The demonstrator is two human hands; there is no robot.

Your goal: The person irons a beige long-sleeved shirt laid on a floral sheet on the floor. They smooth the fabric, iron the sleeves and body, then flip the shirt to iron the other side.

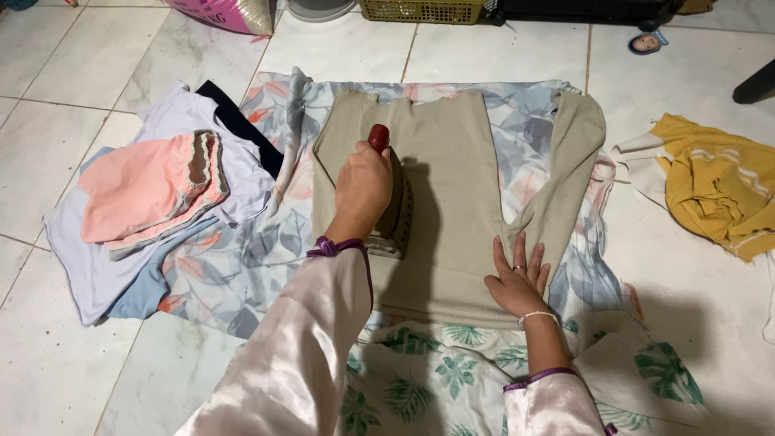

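Observation:
A beige long-sleeved garment (452, 153) lies flat on a floral cloth (242, 266) spread over the tiled floor. My left hand (362, 190) grips the dark red handle of a clothes iron (397, 214), which rests on the garment's left half. My right hand (517, 278) presses flat, fingers apart, on the garment's lower right part, at the bottom of the folded-in sleeve (565, 169). Both my arms wear pale pink satin sleeves.
A stack of folded clothes (153, 194), pink on lavender and blue, lies left of the cloth. A crumpled yellow garment (714, 186) lies on the floor at the right. A yellow-green basket (420, 10) and a pink bag (218, 12) stand at the far edge.

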